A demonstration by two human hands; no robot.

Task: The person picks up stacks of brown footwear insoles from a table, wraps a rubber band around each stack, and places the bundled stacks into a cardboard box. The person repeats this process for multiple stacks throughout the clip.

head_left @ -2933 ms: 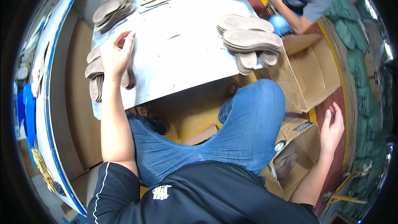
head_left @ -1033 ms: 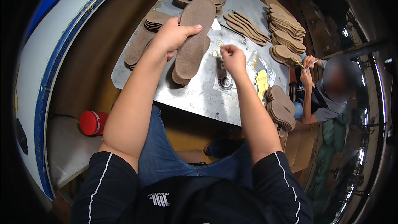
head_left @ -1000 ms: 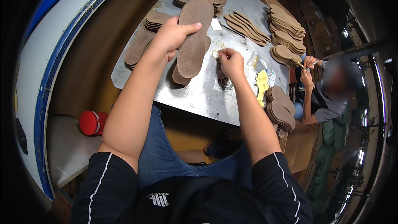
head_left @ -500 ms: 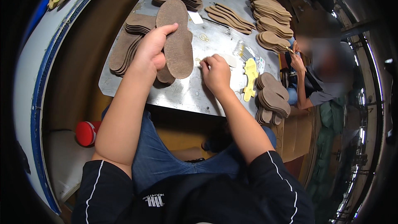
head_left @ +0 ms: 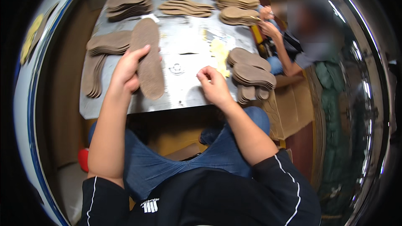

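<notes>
My left hand (head_left: 127, 72) grips a brown insole (head_left: 150, 69) upright above the metal table, thumb across its face and fingers behind it. Thumb and forefinger of my right hand (head_left: 214, 87) are pinched together over the table's near side; what they hold, if anything, is too small to make out. Just beyond that hand lie yellow foot-shaped pieces (head_left: 219, 54), blurred. Left of the held insole are stacks of brown insoles (head_left: 108, 42), one laid crosswise over another. To the right hand's right sits another brown insole pile (head_left: 253, 73).
Along the table's (head_left: 184, 96) far side are more brown stacks (head_left: 129, 3) and tan insoles (head_left: 186, 7). Tan piles (head_left: 232, 0) line the right edge, where a co-worker's hands (head_left: 268, 23) are busy. A cardboard sheet (head_left: 291, 109) stands at the right; a red object (head_left: 83, 159) is at lower left.
The view has shifted, so the table appears lower and further left. My left hand still holds the insole. My right hand has turned, its pinched fingertips now showing, and is nearer the yellow pieces.
</notes>
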